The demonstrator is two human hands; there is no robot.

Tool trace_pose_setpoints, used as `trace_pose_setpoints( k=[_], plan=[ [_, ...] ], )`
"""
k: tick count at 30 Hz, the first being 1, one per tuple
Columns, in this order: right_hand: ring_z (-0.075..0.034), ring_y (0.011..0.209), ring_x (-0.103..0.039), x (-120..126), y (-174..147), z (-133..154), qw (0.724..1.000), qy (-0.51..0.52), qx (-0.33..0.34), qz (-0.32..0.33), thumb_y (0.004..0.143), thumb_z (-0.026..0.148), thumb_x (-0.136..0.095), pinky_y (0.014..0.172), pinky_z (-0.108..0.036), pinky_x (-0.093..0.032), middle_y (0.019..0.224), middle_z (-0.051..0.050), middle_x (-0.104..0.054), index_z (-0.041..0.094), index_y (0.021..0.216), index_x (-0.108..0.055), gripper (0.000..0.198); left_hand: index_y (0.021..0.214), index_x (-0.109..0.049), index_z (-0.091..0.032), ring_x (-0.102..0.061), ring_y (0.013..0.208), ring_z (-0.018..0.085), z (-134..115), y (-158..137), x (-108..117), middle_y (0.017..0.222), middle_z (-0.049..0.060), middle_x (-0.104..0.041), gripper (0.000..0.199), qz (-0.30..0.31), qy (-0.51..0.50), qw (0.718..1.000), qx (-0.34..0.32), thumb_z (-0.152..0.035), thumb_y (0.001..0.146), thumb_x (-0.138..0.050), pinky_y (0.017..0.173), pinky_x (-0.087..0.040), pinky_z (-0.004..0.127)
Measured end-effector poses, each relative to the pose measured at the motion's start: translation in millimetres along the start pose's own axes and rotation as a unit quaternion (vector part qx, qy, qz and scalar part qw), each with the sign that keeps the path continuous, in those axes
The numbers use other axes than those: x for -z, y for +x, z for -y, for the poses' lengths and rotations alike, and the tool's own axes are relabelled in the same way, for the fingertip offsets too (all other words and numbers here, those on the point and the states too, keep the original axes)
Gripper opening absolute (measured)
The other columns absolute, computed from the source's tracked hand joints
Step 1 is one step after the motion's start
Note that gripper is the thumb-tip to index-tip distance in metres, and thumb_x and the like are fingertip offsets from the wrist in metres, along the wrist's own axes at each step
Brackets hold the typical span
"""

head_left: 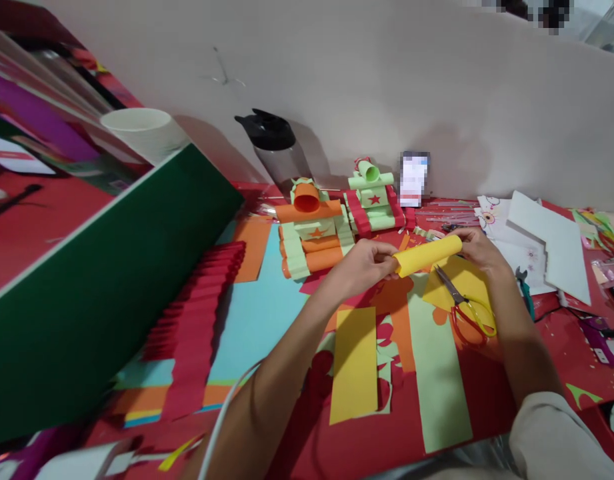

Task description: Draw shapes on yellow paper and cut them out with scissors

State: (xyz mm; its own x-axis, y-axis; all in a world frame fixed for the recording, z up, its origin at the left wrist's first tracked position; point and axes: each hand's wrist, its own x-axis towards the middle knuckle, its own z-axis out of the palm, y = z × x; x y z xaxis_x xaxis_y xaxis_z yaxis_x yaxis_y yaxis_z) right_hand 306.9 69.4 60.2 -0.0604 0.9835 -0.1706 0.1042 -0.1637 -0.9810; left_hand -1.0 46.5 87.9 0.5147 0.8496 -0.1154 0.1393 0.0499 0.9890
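Yellow paper between both hands: holding up a rolled tube above the red table, slanting it slightly upward to the right. Pinching its left end between thumb and fingers of the left hand; pinching the other end with the bent fingers of the right hand, not showing all of them clearly. Reaching forward with both bare forearms.

Looking down at scissors lying below the tube, just beside the right wrist, partly over a yellow sheet. Seeing a yellow strip lying nearer, between the forearms, over cut scraps, with a pale green strip running along to its right.

Facing an orange-and-green model of rolled paper standing just beyond the left hand, and a green-and-red model standing behind it to the right, each bearing a star. Finding a phone upright beside the second, near the wall, and a bottle behind the first.

Having pleated red paper on a blue sheet at the left, next to a dark green board. Spotting pliers past the right forearm, near a white board.
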Motion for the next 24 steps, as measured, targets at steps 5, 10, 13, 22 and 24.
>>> trace_pose_setpoints(
  k=[5,10,13,22,24],
  plan=[
    [-0.015,0.064,-0.067,1,1,-3,1.000,0.004,-0.016,0.019,0.053,0.024,-0.093,0.067,-0.027,-0.056,0.072,0.000,-0.077,0.020,0.077,-0.083,0.027,0.069,-0.073,-0.021,-0.063,0.059,0.019,2,-1,0,0.065,0.002,-0.072,0.013,0.005,0.082,0.997,0.009,-0.028,0.071,-0.062,0.054,-0.042,0.028],
    [-0.017,0.072,-0.071,-4,4,-8,0.999,-0.015,-0.018,0.025,0.055,0.030,-0.095,0.072,-0.027,-0.058,0.078,-0.002,-0.079,0.018,0.082,-0.083,0.031,0.070,-0.068,-0.021,-0.063,0.060,0.019,11,2,2,0.068,0.001,-0.074,0.011,0.035,0.138,0.989,0.042,-0.027,0.069,-0.060,0.054,-0.041,0.027],
    [-0.017,0.079,-0.073,-9,5,-9,1.000,-0.014,-0.009,0.018,0.061,0.037,-0.095,0.077,-0.028,-0.060,0.093,-0.005,-0.082,0.019,0.092,-0.083,0.037,0.071,-0.068,-0.021,-0.065,0.062,0.020,23,8,5,0.068,0.001,-0.074,0.011,0.032,0.112,0.992,0.050,-0.028,0.067,-0.062,0.057,-0.045,0.027],
    [-0.018,0.081,-0.071,25,-22,29,0.974,-0.203,0.089,-0.042,0.088,0.044,-0.077,0.075,-0.031,-0.059,0.101,-0.008,-0.080,0.019,0.110,-0.078,0.033,0.072,-0.067,-0.020,-0.072,0.068,0.022,36,19,21,0.068,0.002,-0.074,0.012,-0.073,0.055,0.995,0.040,-0.026,0.063,-0.062,0.062,-0.051,0.027],
    [-0.021,0.086,-0.072,28,-33,32,0.942,-0.322,0.086,-0.038,0.094,0.039,-0.070,0.078,-0.032,-0.056,0.103,-0.008,-0.080,0.019,0.110,-0.078,0.026,0.073,-0.067,-0.020,-0.071,0.065,0.021,35,18,23,0.068,0.002,-0.075,0.013,-0.086,0.052,0.994,0.034,-0.027,0.062,-0.062,0.059,-0.048,0.026]
  ],
)
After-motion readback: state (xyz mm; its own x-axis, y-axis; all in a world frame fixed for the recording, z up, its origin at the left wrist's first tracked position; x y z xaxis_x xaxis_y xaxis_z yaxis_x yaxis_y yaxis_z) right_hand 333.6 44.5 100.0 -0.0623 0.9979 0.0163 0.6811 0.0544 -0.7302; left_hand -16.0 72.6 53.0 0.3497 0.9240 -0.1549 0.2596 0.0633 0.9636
